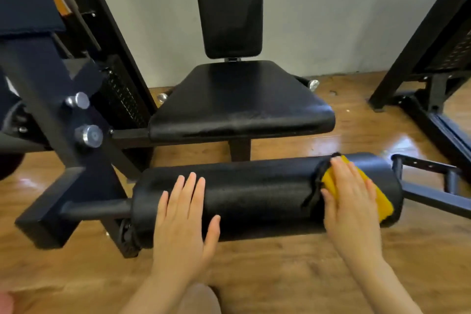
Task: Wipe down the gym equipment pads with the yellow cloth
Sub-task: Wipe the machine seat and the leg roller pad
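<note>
Head view: the black roller pad (pixel 254 194) is lain across the foreground below the seat pad (pixel 242 99) and backrest pad (pixel 229 5). The yellow cloth (pixel 382 201) is pressed flat against the roller's right end by the right hand (pixel 349 191), fingers straight. The left hand (pixel 183 214) is spread flat on its left part.

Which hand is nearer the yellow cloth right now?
Right. The right hand lies flat on the cloth, pressing it to the roller pad. The left hand rests on the pad's other end, away from the cloth.
</note>
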Motion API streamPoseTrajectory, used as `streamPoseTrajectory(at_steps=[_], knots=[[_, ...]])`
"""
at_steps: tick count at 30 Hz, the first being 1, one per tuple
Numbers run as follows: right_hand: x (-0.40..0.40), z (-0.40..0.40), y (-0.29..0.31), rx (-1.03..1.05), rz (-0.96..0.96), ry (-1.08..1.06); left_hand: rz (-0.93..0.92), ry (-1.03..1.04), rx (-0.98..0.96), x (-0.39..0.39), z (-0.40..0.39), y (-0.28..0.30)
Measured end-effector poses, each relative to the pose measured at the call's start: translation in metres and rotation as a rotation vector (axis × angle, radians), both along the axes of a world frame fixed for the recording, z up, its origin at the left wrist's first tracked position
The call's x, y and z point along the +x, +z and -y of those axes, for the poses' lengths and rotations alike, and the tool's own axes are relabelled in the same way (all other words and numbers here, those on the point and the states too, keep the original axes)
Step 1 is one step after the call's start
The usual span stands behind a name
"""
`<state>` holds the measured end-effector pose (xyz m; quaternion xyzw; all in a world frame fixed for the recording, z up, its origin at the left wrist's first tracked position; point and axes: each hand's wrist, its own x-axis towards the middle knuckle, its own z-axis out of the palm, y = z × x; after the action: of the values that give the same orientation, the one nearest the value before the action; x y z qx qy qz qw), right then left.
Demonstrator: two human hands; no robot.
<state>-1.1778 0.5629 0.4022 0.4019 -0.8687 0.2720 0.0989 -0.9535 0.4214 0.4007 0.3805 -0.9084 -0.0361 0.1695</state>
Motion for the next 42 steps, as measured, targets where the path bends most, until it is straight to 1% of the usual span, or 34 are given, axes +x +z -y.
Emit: streamPoseTrajectory(at_steps=[3, 5, 7, 10, 12, 14, 15, 18, 20, 23, 25, 26, 29, 30, 33, 36, 38, 41, 42], knots=[[-0.022, -0.002, 0.012, 0.032, 0.107, -0.232, 0.083, 0.035, 0.099, -0.001, -0.004, 0.011], [-0.004, 0.019, 0.022, 0.103, 0.142, -0.245, 0.139, 0.059, 0.154, -0.001, -0.008, 0.019], [0.028, 0.046, 0.034, 0.205, 0.101, -0.074, 0.186, 0.056, 0.190, -0.002, -0.009, 0.031], [0.072, 0.074, 0.055, 0.349, 0.125, 0.241, 0.286, 0.040, 0.220, -0.003, -0.008, 0.045], [0.071, 0.074, 0.065, 0.441, 0.159, 0.373, 0.343, 0.033, 0.287, -0.003, -0.009, 0.060], [0.049, 0.058, 0.070, 0.517, 0.155, 0.422, 0.355, 0.004, 0.341, -0.003, -0.007, 0.071], [0.035, 0.048, 0.073, 0.514, 0.157, 0.406, 0.356, -0.005, 0.367, -0.003, -0.005, 0.076], [-0.004, 0.018, 0.077, 0.516, 0.226, 0.257, 0.376, -0.013, 0.411, -0.001, -0.001, 0.086], [-0.010, 0.013, 0.079, 0.551, 0.249, 0.218, 0.396, -0.012, 0.438, -0.002, 0.000, 0.091], [-0.001, 0.024, 0.079, 0.515, 0.307, 0.135, 0.435, -0.007, 0.450, -0.006, 0.005, 0.097], [0.003, 0.040, 0.076, 0.410, 0.402, 0.047, 0.425, -0.041, 0.467, -0.017, 0.022, 0.102], [0.004, 0.049, 0.078, 0.304, 0.483, -0.021, 0.414, -0.074, 0.462, -0.026, 0.033, 0.105], [-0.003, 0.085, 0.087, -0.184, 0.771, -0.286, 0.381, -0.190, 0.417, -0.069, 0.078, 0.112], [-0.008, 0.098, 0.090, -0.315, 0.856, -0.366, 0.386, -0.225, 0.399, -0.089, 0.094, 0.114], [-0.035, 0.136, 0.090, -0.603, 1.053, -0.569, 0.454, -0.344, 0.313, -0.148, 0.130, 0.109], [-0.076, 0.163, 0.058, -0.758, 1.200, -0.809, 0.556, -0.461, 0.256, -0.209, 0.160, 0.087], [-0.108, 0.173, 0.030, -0.877, 1.271, -0.915, 0.664, -0.496, 0.254, -0.244, 0.178, 0.064], [-0.151, 0.189, -0.006, -1.057, 1.316, -1.033, 0.782, -0.492, 0.336, -0.274, 0.192, 0.029], [-0.158, 0.199, -0.015, -1.063, 1.300, -1.069, 0.788, -0.484, 0.355, -0.278, 0.196, 0.018]])
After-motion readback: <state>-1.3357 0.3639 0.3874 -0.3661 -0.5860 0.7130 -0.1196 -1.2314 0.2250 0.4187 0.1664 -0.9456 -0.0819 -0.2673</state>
